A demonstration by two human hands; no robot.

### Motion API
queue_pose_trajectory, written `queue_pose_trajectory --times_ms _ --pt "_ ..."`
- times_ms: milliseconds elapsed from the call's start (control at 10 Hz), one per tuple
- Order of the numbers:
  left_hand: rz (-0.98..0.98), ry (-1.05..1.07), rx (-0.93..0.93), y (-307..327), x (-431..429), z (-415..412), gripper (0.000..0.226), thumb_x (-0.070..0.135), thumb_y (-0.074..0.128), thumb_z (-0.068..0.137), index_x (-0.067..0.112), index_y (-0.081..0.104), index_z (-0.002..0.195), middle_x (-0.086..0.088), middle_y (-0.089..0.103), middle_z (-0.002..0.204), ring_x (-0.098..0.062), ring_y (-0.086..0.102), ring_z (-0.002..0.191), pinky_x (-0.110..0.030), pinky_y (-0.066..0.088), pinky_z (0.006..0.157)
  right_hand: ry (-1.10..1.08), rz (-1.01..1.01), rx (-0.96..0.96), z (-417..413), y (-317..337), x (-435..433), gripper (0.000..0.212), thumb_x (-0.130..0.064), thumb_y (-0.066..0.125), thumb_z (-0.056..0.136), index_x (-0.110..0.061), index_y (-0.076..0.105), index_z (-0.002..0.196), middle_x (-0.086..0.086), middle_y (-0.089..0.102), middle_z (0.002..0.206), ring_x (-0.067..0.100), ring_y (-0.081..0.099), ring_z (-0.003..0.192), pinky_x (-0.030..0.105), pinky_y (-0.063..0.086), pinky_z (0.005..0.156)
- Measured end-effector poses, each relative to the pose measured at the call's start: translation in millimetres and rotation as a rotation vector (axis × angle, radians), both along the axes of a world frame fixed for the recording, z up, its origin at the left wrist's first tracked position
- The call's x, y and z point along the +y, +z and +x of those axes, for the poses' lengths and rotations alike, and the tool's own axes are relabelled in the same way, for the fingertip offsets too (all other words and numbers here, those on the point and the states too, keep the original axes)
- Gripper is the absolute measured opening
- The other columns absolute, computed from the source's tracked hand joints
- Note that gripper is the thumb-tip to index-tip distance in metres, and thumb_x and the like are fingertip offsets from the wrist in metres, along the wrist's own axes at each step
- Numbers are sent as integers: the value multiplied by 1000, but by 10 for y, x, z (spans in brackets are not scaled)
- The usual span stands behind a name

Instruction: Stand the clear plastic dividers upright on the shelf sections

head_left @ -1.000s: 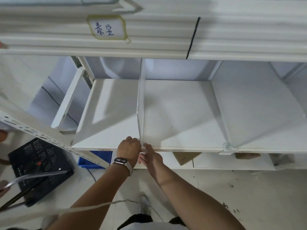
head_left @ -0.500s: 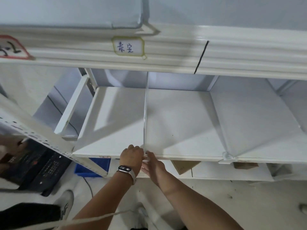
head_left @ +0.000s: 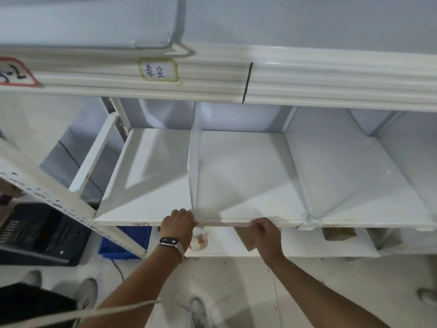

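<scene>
While the clear plastic divider point(head_left: 194, 162) stands on edge across the white laminate shelf point(head_left: 248, 176), running from the shelf's front lip to its back wall, I have both hands at that lip. My left hand point(head_left: 179, 225), with a dark smart band point(head_left: 170, 241) on its wrist, is curled at the divider's front foot, fingers bent over the lip and touching the small clip there; I cannot tell whether it truly pinches the plastic. My right hand point(head_left: 266, 233) sits along the lip to the right of the divider, apart from it, fingers folded on the shelf's thin edge strip, holding nothing else that I can see.

My worry is the panel's lean: it looks slightly tilted near the front, and if I let go before its foot is seated it could tip flat. Pressing too hard at the lip could bow the thin sheet or pop the clip off. A second clear divider point(head_left: 298, 171) stands further right of the first, with a translucent clip point(head_left: 310, 218) at the lip.

Surfaces are smooth, glossy and hard; the plastic is thin, flat and nearly invisible but for its bright edges.
</scene>
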State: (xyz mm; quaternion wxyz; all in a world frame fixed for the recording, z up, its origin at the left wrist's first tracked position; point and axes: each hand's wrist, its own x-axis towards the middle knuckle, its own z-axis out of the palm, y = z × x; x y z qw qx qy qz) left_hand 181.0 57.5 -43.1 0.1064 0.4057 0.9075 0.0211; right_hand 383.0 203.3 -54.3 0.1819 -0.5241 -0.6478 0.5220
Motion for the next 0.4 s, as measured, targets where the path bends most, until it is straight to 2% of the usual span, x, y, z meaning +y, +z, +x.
queue_pose_trajectory --times_ms 100,200,300,400 --pt "-57 75 -72 120 -10 133 33 42 45 95 17 61 111 -2 59 112 -22 56 107 -35 47 84 143 285 -134 295 23 220 25 -12 62 87 -23 69 108 -11 68 111 11 63 105 33 49 92" --pt "-87 171 -125 241 -5 293 41 48 48 88 18 60 113 -4 59 110 -25 58 105 -38 50 83 380 439 -318 557 41 507 38 -18 60 89 -22 64 126 -6 51 144 12 40 138 32 36 110" --pt "-110 244 -213 421 13 548 50 58 48 80 21 64 109 -4 65 104 -26 63 97 -39 53 82 627 472 -558 828 59 773 44 -29 52 93 -19 54 136 2 35 156 20 24 147 35 26 115" --pt "-127 265 -223 525 33 773 48 57 47 80 22 60 110 -6 65 111 -27 63 100 -36 50 82 777 494 -681 1026 109 910 47 -40 45 93 -17 51 135 6 32 156 23 24 146 39 28 114"
